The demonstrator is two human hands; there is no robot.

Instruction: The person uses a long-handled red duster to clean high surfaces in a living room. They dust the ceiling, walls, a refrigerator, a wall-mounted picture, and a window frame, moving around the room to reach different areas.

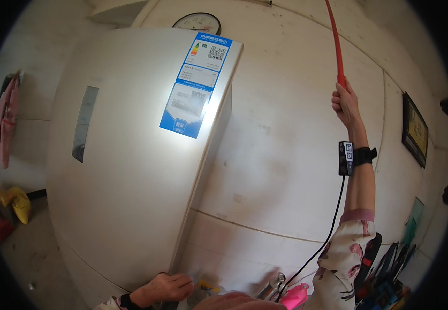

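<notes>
My right hand (345,101) is raised high on the right, its fingers wrapped around the lower end of a long red stick (338,50). The stick's far end runs out of the top of the view. A small black device (345,158) is strapped to my right wrist, with a black cable (334,228) trailing down from it. Low in the view, my left hand (169,286) has curled fingers beside the lower edge of a tall white refrigerator (131,186). The inside of that hand is hidden, so whether it holds anything cannot be told. A dark band circles the left wrist.
Blue labels (196,85) bearing writing are stuck on the refrigerator. A round wall clock (200,24) and a framed picture (414,130) hang on the wall. Below stand a metal container (272,286) and a pink bottle (295,296). Pink cloth (7,120) hangs far left.
</notes>
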